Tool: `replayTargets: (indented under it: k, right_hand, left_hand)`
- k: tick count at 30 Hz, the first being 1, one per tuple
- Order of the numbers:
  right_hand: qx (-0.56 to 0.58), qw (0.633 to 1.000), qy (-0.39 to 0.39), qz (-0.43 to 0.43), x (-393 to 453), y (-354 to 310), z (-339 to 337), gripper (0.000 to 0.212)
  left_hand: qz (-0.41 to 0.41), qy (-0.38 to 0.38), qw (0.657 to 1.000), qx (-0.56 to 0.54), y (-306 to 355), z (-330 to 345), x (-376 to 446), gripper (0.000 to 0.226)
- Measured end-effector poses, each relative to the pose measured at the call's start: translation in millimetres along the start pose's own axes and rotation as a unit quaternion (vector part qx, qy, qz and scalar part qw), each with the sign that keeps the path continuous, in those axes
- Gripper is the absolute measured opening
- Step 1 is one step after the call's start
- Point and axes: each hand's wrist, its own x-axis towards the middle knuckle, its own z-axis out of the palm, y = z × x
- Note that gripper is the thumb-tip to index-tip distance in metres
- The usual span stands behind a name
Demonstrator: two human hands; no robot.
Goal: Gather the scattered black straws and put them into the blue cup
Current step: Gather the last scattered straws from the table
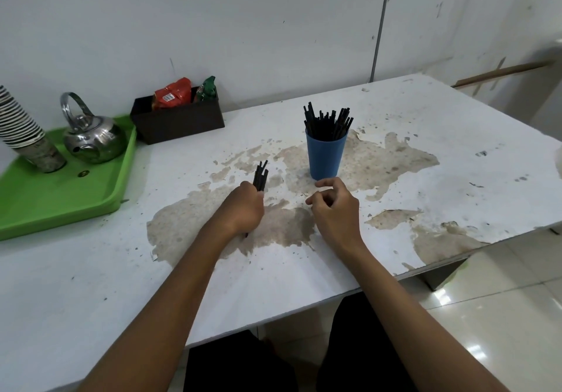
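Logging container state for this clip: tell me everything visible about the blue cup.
The blue cup is a plain, matte tumbler that looks like plastic, tapering slightly toward its base. It stands upright on the worn white table, on a patch where the surface has peeled. A bunch of black straws stands in it, fanning above the rim. Neither hand touches it; the right hand is just in front of it.

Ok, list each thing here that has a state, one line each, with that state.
left hand: grips a bundle of straws
bundle: upright in the fist, not yet in the cup
right hand: loosely curled, holds nothing
cup: upright on the table, full of straws
kettle: lid on, handle up, on the tray
paper cups: stacked, leaning, on the tray
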Motion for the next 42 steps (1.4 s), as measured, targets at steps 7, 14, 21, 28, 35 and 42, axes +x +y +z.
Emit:
replayTargets:
  k: [7,14,21,28,35,42]
  right_hand:
    - [0.002,0.999,-0.041,-0.011,1,-9,-1,0.016]
    - [-0.024,0.983,-0.128,-0.133,19,-45,2,0.045]
    - [-0.164,0.945,-0.207,-0.191,27,-59,7,0.065]
    - [-0.231,0.911,-0.111,-0.322,22,-50,3,0.060]
    - [-0.067,0.943,0.214,-0.247,34,-22,-11,0.044]
    - [-0.066,0.992,0.063,-0.083,55,14,-13,0.100]
  left_hand:
    - [0.100,0.111,0.947,-0.285,10,16,1,0.014]
    - [0.132,0.130,0.918,-0.350,16,56,1,0.014]
    - [0.129,0.120,0.925,-0.337,12,62,1,0.014]
    - [0.136,0.102,0.931,-0.322,14,59,2,0.024]
    - [0.136,0.144,0.909,-0.366,30,44,12,0.021]
    - [0.175,0.178,0.869,-0.427,63,5,29,0.023]
